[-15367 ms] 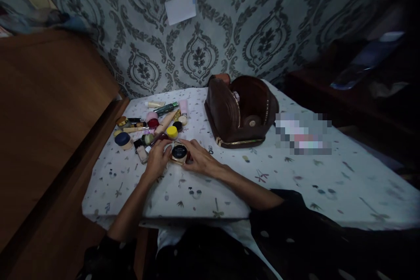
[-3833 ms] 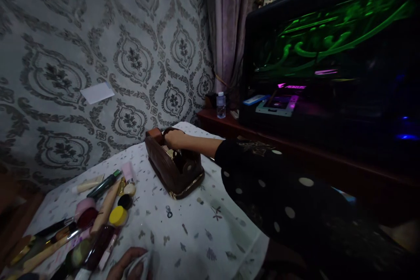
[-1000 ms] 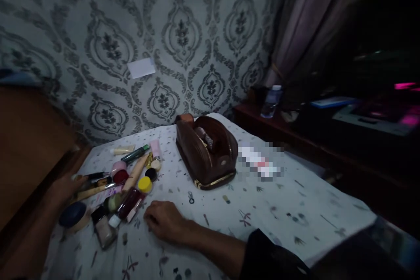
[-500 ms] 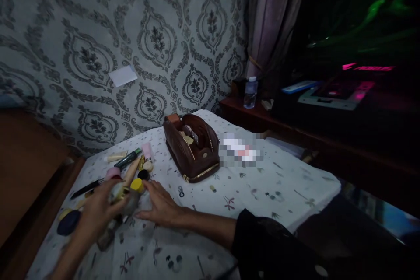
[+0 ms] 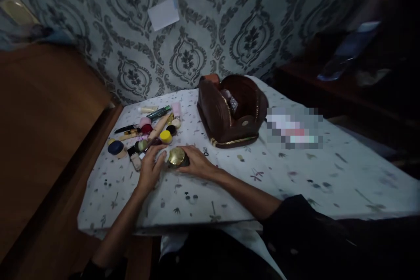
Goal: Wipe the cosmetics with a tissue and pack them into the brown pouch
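Observation:
My right hand [image 5: 196, 162] is closed around the side of a small dark jar with a shiny gold lid [image 5: 177, 156], low over the patterned cloth. My left hand [image 5: 151, 167] is just left of the jar, thumb and fingers apart, its fingertips close to the pile of cosmetics. Beside it lie a small bottle with a black cap [image 5: 134, 159], a yellow-lidded jar [image 5: 166, 136], a black round cap [image 5: 171, 129] and a beige tube [image 5: 159, 127]. The brown cosmetic bag [image 5: 231, 111] stands unzipped behind my right hand, a few items inside.
Further back in the pile are a dark green tube [image 5: 159, 112], a pink tube [image 5: 176, 109], a black pencil [image 5: 126, 128] and a navy-lidded jar [image 5: 116, 148]. A blurred-out item [image 5: 293, 129] lies right of the bag. A plastic bottle [image 5: 348, 52] stands at the back right.
The view has tilted down and turned left. My right hand, earlier spread beside the yellow lid, now grips the gold-lidded jar. My left hand, earlier around a blurred gold-and-pale item, has its fingers apart.

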Tool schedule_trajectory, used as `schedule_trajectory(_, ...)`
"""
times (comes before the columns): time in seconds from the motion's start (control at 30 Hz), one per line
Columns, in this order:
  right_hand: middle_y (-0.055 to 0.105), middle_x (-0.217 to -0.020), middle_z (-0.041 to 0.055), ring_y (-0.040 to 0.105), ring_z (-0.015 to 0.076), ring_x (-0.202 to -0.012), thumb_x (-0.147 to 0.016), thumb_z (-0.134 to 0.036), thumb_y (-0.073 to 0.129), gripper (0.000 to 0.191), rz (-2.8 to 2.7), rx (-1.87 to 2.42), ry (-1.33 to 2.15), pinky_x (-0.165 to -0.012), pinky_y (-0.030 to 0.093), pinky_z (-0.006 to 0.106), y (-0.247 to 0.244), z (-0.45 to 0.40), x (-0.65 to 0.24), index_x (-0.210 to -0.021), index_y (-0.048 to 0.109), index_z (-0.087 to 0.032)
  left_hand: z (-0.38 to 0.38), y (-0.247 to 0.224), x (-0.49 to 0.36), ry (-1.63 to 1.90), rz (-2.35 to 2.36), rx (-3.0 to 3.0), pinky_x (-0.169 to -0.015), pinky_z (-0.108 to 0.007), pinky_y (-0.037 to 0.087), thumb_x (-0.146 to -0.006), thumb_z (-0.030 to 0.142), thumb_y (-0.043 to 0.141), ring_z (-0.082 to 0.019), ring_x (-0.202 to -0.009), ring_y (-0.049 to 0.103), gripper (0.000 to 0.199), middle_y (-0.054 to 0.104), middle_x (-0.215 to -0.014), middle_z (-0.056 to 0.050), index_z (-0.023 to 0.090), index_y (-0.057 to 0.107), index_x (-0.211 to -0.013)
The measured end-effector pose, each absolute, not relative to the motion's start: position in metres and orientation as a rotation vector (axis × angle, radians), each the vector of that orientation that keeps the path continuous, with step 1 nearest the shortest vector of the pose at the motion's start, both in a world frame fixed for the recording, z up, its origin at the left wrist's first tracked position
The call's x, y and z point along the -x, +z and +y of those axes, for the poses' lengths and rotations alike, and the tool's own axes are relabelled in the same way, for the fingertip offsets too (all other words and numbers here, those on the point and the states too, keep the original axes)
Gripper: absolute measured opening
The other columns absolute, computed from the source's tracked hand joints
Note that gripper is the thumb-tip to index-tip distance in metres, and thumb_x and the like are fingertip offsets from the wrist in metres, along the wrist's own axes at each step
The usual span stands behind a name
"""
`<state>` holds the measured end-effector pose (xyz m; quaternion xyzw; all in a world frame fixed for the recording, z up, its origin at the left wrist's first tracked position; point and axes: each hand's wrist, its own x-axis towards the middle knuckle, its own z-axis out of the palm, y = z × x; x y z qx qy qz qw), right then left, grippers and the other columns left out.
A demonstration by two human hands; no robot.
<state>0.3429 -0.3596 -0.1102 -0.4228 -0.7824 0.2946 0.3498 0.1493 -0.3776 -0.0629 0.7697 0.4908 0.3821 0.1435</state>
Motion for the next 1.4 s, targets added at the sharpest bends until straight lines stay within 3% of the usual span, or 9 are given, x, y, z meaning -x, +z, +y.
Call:
schedule_trajectory(0.33,0.069,-0.115,0.0081,0.061,0.0271,-0.107,-0.070,-0.029,0.080,0.055,-2.004,1.048,0.738,-0.095,0.044,0.040,-0.112,-0.360,-0.341,-0.120,0.061,-0.017,-0.383,-0.054,-0.176,0.771,1.204,-2.664,-0.088,-0.035,0.048,-0.099,0.030,0.044,-0.021,-0.098,0.056,0.027,0.062,-0.101,-0.008,0.023,0.069,-0.106)
schedule_trajectory(0.5,0.069,-0.112,0.0123,0.061,0.0292,-0.105,-0.066,-0.033,0.084,0.056,-2.030,1.105,0.725,-0.094,0.044,0.041,-0.112,-0.359,-0.340,-0.114,0.062,-0.012,-0.366,-0.047,-0.181,0.694,1.327,-2.628,-0.088,-0.035,0.046,-0.098,0.030,0.044,-0.022,-0.097,0.056,0.027,0.060,-0.097,-0.006,0.022,0.070,-0.099)
schedule_trajectory(1.2,0.061,-0.123,0.0143,0.053,0.0304,-0.114,-0.068,-0.038,0.082,0.076,-2.103,1.137,0.648,-0.099,0.040,0.044,-0.118,-0.361,-0.340,-0.134,0.050,-0.014,-0.385,-0.061,-0.162,0.788,1.669,-2.418,-0.085,-0.036,0.048,-0.097,0.029,0.043,-0.024,-0.093,0.061,0.023,0.063,-0.098,-0.009,0.018,0.062,-0.100)
schedule_trajectory(1.4,0.064,-0.113,0.0117,0.055,0.0275,-0.108,-0.069,-0.031,0.082,0.058,-2.100,1.128,0.703,-0.092,0.043,0.039,-0.111,-0.364,-0.339,-0.118,0.057,-0.014,-0.401,-0.067,-0.160,0.927,1.663,-2.336,-0.084,-0.035,0.049,-0.098,0.028,0.044,-0.022,-0.094,0.062,0.020,0.064,-0.099,-0.009,0.018,0.061,-0.103)
